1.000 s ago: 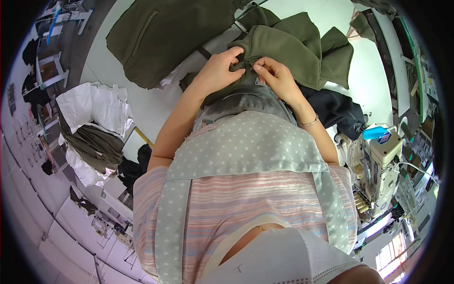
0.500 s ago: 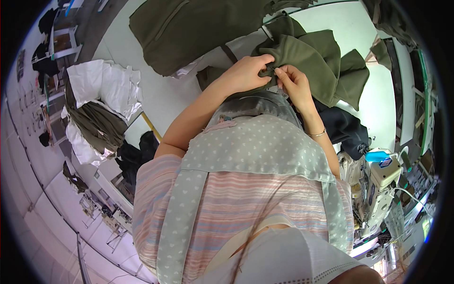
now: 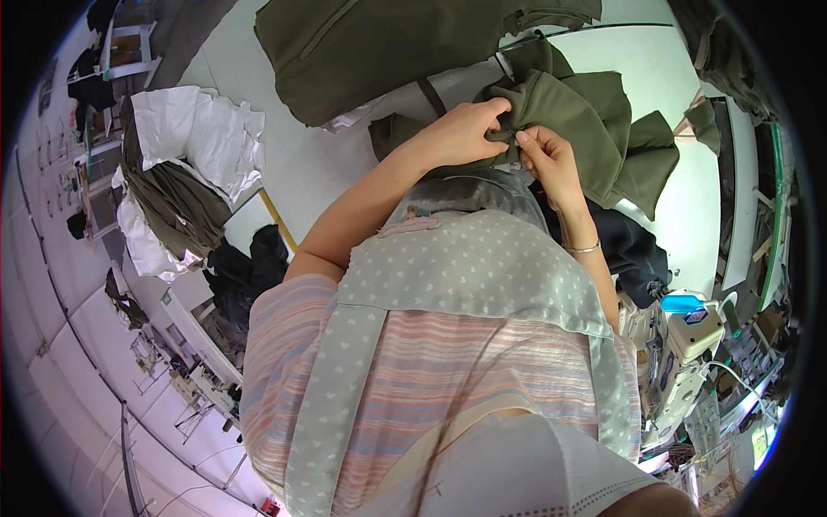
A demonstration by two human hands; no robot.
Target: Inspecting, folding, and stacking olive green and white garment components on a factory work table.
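Observation:
An olive-green garment [image 3: 579, 116] lies bunched on the table just beyond my apron. My left hand [image 3: 468, 134] is closed on it, thumb and fingers pinching a small fold. Close beside it on the right, my right hand [image 3: 550, 162] pinches the same garment with thumb and forefinger. A small dark piece shows between the fingertips, too small to make out. The fingers hide most of the cloth they grip.
Another olive-green garment piece [image 3: 379, 47] lies flat on the white table [image 3: 301, 164]. Black cloth [image 3: 633, 250] sits right of my forearm, near a sewing machine [image 3: 689, 336]. White sheets [image 3: 198, 129] and brown-green cloth [image 3: 177, 202] are piled at left.
The whole view has shifted slightly, so table and hands appear a little further right. Both hands keep their pinch on the garment, with only a slight change in the right fingers.

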